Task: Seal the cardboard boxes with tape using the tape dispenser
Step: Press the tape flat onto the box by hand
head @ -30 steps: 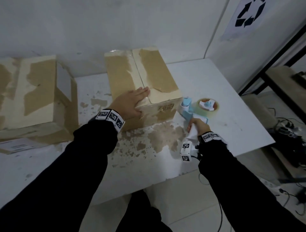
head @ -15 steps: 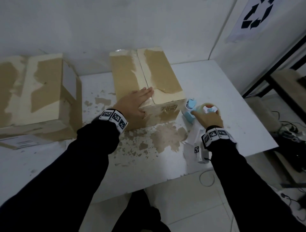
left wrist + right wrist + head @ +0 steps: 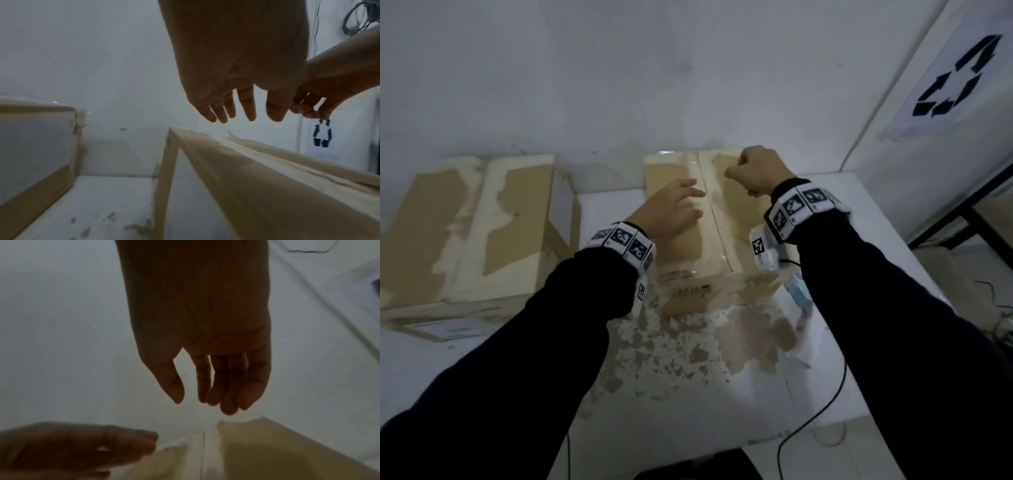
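Observation:
A worn cardboard box point(image 3: 690, 257) stands mid-table with clear tape along its top seam. My left hand point(image 3: 688, 202) hovers over the left flap with relaxed fingers; the left wrist view shows this hand point(image 3: 246, 113) just above the box point(image 3: 267, 178), holding nothing. Loosely curled and empty, my right hand point(image 3: 743, 174) hangs over the far right part of the top. In the right wrist view it point(image 3: 201, 399) is above the seam of the box point(image 3: 257, 451). The blue tape dispenser point(image 3: 796, 291) lies by the box's near right corner, mostly hidden behind my right sleeve.
A second, larger cardboard box point(image 3: 476, 226) sits at the left of the white table point(image 3: 873, 205), close against the wall. A black cable point(image 3: 825, 404) hangs off the table's near right edge. A recycling sign point(image 3: 948, 85) is on the right wall.
My right hand let go of the tape dispenser beside the box and rose to the far end of the box top. My left hand lifted and slid farther along the top.

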Tool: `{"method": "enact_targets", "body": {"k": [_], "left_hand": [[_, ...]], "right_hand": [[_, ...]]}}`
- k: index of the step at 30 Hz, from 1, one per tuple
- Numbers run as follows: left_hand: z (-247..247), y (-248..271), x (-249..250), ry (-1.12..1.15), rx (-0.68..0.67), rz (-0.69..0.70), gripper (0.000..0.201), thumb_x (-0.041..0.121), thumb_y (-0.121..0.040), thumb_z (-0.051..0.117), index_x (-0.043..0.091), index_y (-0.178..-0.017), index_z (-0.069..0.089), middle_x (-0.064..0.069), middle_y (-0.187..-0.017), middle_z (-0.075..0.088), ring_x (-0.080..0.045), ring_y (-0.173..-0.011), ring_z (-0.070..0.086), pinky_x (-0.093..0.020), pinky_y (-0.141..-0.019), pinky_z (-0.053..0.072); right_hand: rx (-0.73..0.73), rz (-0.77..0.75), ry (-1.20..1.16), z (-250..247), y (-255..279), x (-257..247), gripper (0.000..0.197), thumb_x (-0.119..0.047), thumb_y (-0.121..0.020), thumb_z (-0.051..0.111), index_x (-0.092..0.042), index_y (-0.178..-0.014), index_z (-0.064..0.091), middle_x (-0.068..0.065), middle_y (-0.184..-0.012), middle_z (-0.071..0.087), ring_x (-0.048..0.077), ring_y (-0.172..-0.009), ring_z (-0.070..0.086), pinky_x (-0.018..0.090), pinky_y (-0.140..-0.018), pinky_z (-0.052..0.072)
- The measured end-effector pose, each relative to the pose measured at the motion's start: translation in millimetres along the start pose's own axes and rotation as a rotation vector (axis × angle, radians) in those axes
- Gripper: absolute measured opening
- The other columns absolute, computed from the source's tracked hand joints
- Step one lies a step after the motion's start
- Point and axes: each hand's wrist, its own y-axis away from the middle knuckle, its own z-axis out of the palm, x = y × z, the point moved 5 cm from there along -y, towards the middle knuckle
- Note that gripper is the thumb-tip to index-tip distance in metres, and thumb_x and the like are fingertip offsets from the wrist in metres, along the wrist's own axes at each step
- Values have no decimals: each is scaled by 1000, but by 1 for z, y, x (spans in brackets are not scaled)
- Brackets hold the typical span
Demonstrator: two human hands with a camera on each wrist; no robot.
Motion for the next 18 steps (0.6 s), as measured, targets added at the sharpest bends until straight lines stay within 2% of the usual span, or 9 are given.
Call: {"method": "enact_targets", "body": {"k": [3,6,10,13,16,18], "left_hand": [[-13,-23,-21,-93,2,-133,50,24,-89,57,11,-136,44,-7,-149,29,-22,-137,30,-32,-112,22],[-10,-39,-39,-212,-68,-209,60,31,-91,53,9,-142,32,-10,-153,21,-24,-140,24,-35,-114,22],[-2,-48,-51,-369,-65,-236,65,44,-91,48,17,-145,24,-6,-155,16,-27,-141,21,-44,-113,22],[11,-50,-56,-469,-117,-241,72,62,-87,31,28,-148,14,1,-158,6,-21,-145,8,-49,-114,11],[22,-48,-62,-560,-190,-242,73,71,-84,14,36,-148,6,6,-158,-2,-17,-146,-4,-56,-113,3],[25,-46,-64,-593,-146,-195,73,72,-81,3,40,-147,6,6,-158,1,-17,-146,-2,-58,-112,-3]], "right_hand": [[-110,-138,300,15,-27,-19,34,-22,-91,51,-1,-117,58,18,-120,61,33,-109,58,35,-86,47],[-239,-151,436,30,-61,-16,44,-15,-96,44,-7,-139,42,17,-140,47,32,-128,45,38,-103,41],[-299,-240,498,42,-101,-18,47,-9,-99,37,-4,-145,31,17,-150,36,32,-137,36,42,-112,31],[-337,-346,510,58,-122,-27,41,-7,-98,34,-2,-139,36,18,-143,42,34,-129,44,44,-107,36],[-354,-374,557,80,-139,-25,42,-18,-100,33,-6,-140,33,16,-144,36,34,-128,43,44,-106,31],[-347,-341,549,87,-150,-23,42,-26,-100,32,-8,-137,36,15,-143,36,34,-128,41,44,-106,29]]}}
